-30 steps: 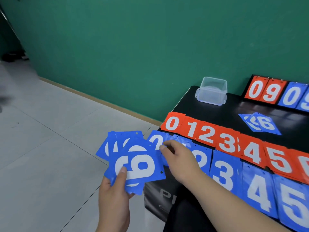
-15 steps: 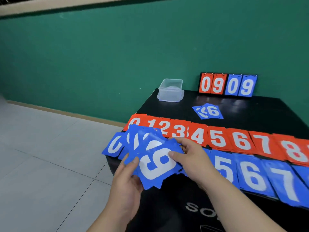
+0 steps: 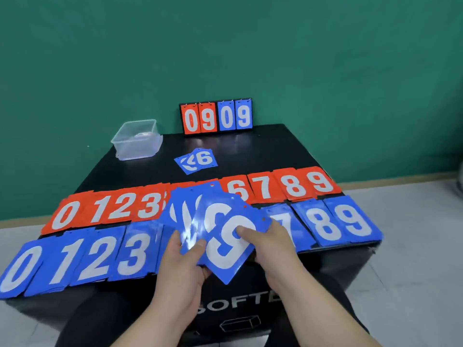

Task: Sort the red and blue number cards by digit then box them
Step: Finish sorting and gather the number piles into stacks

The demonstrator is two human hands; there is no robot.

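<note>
Holding fan of blue number cards (image 3: 185, 204) above front middle of black table (image 3: 275, 151), left hand (image 3: 183, 266) grips fan's lower edge, thumb on top. Right hand (image 3: 270, 244), close beside, pinches top blue card (image 3: 225, 249), thumb on its face; white digit tilted, 6 or 9, cannot tell. Beneath: red card row (image 3: 112, 206) behind blue card row (image 3: 75, 256). Loose blue pile (image 3: 198, 160) farther back; clear plastic box (image 3: 136, 140) back left.

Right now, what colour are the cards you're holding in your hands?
The fanned cards are blue with white digits; the head view shows it.
</note>
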